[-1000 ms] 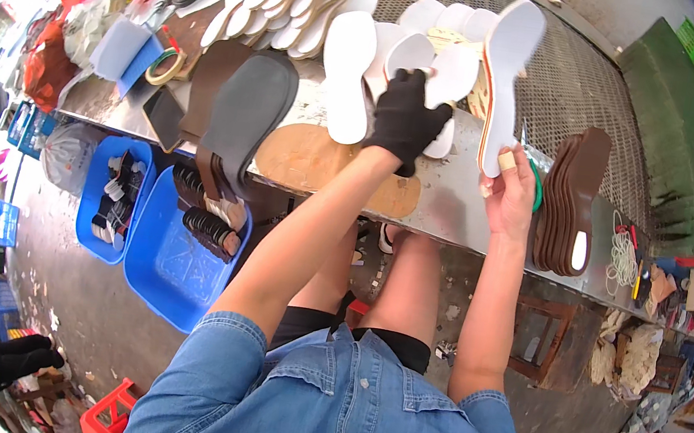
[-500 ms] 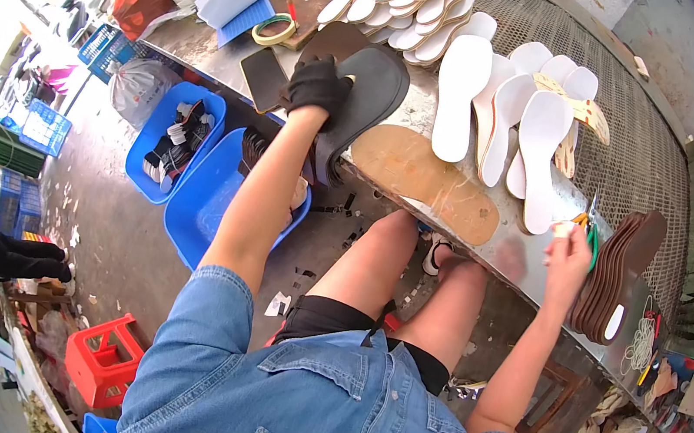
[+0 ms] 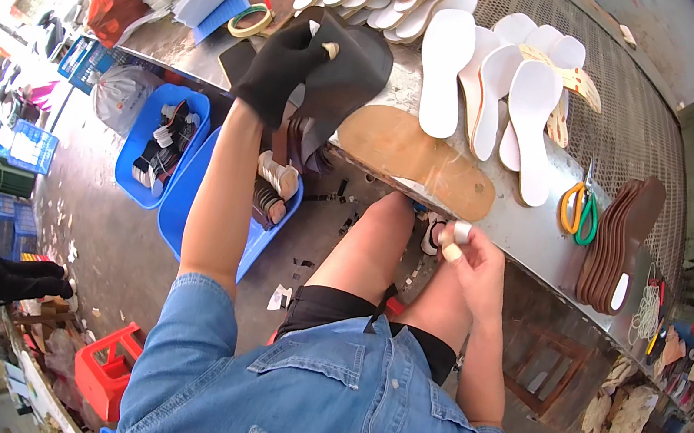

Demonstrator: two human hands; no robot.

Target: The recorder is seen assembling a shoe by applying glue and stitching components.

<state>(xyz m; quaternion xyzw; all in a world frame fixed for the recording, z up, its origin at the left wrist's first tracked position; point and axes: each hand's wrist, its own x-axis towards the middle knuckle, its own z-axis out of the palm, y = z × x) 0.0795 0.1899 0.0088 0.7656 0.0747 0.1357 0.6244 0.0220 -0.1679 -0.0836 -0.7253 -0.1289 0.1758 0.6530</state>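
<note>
My left hand, in a black glove with a bare fingertip showing, is closed on a black sole-shaped sheet at the table's near edge; motion blurs both. The sheet is bent and partly raised. My right hand is held above my thigh, thumb and fingers drawn together, with pale wraps on the digits. Whether anything small sits between them is hidden. Between the hands, a tan sole-shaped board lies on the metal tabletop. Scissors with orange and green handles rest farther right.
White insoles lie in piles at the back. A stack of brown insoles stands at the right. Blue bins with shoe parts are below the table's left side. A red stool and another person are at the left.
My right hand has left the scissors area and come left, in over my lap. My left hand has tilted, and the black sheet under it has lifted and bent. The whole view has shifted slightly.
</note>
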